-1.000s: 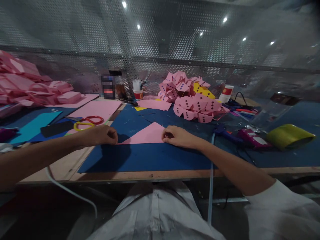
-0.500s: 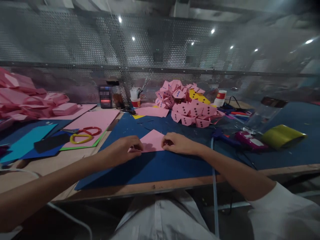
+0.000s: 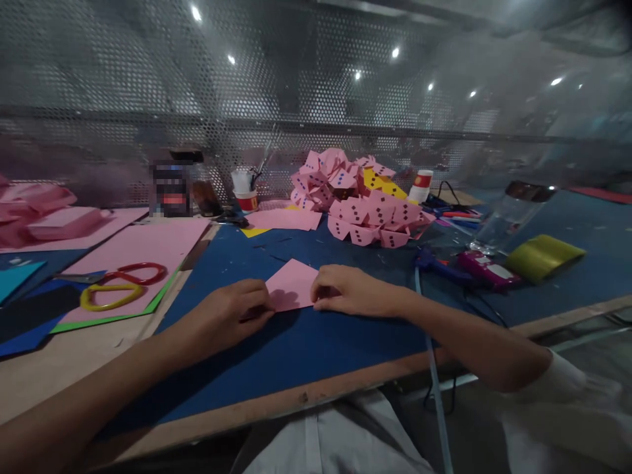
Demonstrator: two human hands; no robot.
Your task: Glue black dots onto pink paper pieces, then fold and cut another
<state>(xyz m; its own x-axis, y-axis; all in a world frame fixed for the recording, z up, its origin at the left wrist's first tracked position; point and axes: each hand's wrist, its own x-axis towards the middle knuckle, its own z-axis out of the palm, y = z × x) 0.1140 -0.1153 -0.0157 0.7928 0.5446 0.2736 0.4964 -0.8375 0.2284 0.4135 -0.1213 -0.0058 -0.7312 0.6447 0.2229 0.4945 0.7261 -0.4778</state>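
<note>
Presently, the left hand and the right hand, both curled narrow, hold the pink paper at its left and right sides. It lies on the blue worktop, nearer than the dotted pink pieces.

Pink sheet appears smooth, matt paper, blue mat beneath matt with small flecks, table edge bare wood, back wall perforated metal, scissor handles smooth plastic, jar clear and glossy, yellow roll smooth, plastic-like, shiny.
</note>
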